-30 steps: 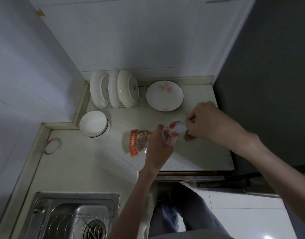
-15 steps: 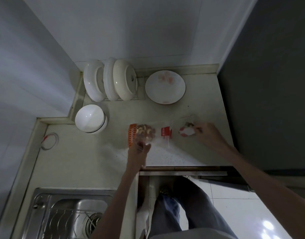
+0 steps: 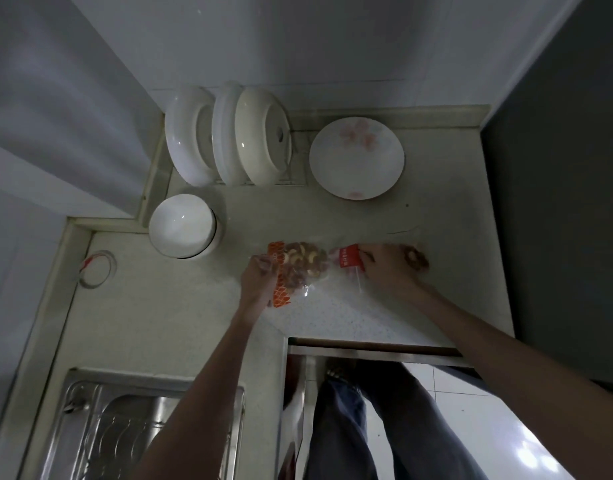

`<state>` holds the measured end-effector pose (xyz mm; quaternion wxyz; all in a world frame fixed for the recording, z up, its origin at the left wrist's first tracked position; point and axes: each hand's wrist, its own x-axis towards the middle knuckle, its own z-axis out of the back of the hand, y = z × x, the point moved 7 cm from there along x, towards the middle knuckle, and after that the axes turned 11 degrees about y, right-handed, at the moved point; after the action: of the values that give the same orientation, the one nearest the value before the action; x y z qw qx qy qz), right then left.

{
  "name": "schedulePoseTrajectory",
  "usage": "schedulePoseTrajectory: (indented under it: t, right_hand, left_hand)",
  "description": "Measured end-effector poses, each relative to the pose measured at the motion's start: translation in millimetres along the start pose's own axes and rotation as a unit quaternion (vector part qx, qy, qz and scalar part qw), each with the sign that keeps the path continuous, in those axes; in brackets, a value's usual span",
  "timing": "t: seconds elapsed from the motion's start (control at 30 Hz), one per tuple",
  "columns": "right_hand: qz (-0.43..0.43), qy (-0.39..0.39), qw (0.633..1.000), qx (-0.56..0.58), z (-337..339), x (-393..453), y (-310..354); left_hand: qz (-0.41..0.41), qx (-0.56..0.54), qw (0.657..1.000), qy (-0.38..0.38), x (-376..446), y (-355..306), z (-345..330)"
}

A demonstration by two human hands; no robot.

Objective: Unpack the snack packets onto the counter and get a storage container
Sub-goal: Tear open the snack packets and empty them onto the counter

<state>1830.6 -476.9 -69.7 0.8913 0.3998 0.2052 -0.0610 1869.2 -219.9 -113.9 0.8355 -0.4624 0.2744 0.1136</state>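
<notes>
A clear packet of cashews and nuts with an orange edge lies on the pale counter. My left hand grips its orange edge from the near side. To its right lies a small packet with a red label; my right hand pinches it with the fingertips. A third clear packet of brown snacks lies just beyond my right hand, partly hidden by it. No storage container shows.
A white bowl stands left of the packets. Upright dishes in a rack and a flowered plate sit at the back. A tape ring lies far left, a steel sink near left, and a dark panel bounds the right.
My left hand reached forward and took the nut packet's orange edge. My right hand slid left from the brown snack packet to the red-labelled one.
</notes>
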Motion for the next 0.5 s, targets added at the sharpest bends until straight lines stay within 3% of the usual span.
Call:
schedulePoseTrajectory:
  t: [0.2,0.3,0.5]
  right_hand:
    - [-0.034,0.053,0.997,-0.051,-18,32,-1]
    - [-0.031,0.106,0.993,-0.028,-30,46,7]
    - [-0.109,0.212,0.970,0.047,-67,53,6]
  left_hand:
    - [-0.001,-0.043,0.999,-0.007,17,7,-3]
    - [-0.002,-0.044,0.999,-0.005,18,9,-5]
    - [-0.003,-0.043,0.999,0.025,18,8,-7]
